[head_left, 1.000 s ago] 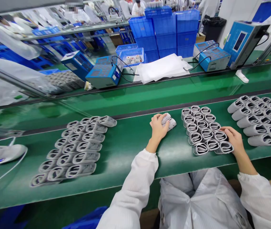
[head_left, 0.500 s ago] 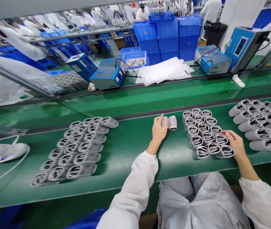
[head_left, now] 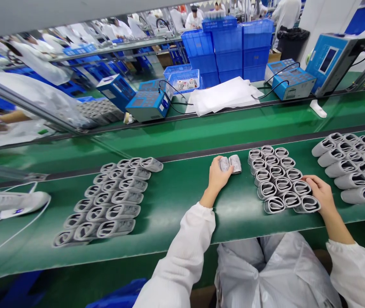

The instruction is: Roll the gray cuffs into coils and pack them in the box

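Note:
My left hand [head_left: 220, 175] is closed around the left one of two rolled grey cuffs [head_left: 224, 164], its thumb across the near side. The other rolled cuff [head_left: 235, 164] of that pair stands right beside it on the green bench. At the right side of the middle batch of rolled cuffs [head_left: 275, 173], my right hand [head_left: 322, 194] has its fingers curled against an outer roll [head_left: 302, 188]; part of that grip is hidden. The rolls lie in tight rows, their spiral ends facing me.
More rolled cuffs stand in rows at the left [head_left: 108, 199] and right [head_left: 352, 167]. A white device with a cable [head_left: 25, 203] lies far left. Behind the bench ledge are blue instruments [head_left: 148, 100], white sheets [head_left: 225, 96] and stacked blue crates [head_left: 227, 53]. People in white work beyond.
My left hand's fingers have gone from a pointing pose beside the pair to wrapping around its left roll. The right hand stays at the middle batch. The view has shifted slightly.

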